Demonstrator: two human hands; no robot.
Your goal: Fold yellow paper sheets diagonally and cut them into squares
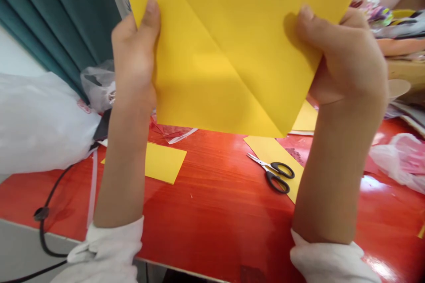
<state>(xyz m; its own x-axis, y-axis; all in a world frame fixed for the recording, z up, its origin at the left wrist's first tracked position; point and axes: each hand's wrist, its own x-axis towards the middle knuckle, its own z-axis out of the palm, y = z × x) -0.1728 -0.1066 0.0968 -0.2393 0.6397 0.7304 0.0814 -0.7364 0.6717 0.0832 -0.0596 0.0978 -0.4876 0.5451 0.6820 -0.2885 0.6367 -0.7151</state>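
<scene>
Above table (215, 203), yellow paper (232, 53) corner apparently pointing down

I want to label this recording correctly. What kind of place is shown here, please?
Probably a home or hobby craft table, not a factory. Both hands hold up a yellow paper sheet over a glossy red table; small scissors and paper offcuts lie on it, with a teal curtain behind.

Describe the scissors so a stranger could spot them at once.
Start at the red table, below the big yellow sheet held up by both hands. The scissors lie to the right of centre, beside the right forearm, partly on a yellow paper strip. They are the only metal thing there: small, silver blades, black loop handles.
</scene>
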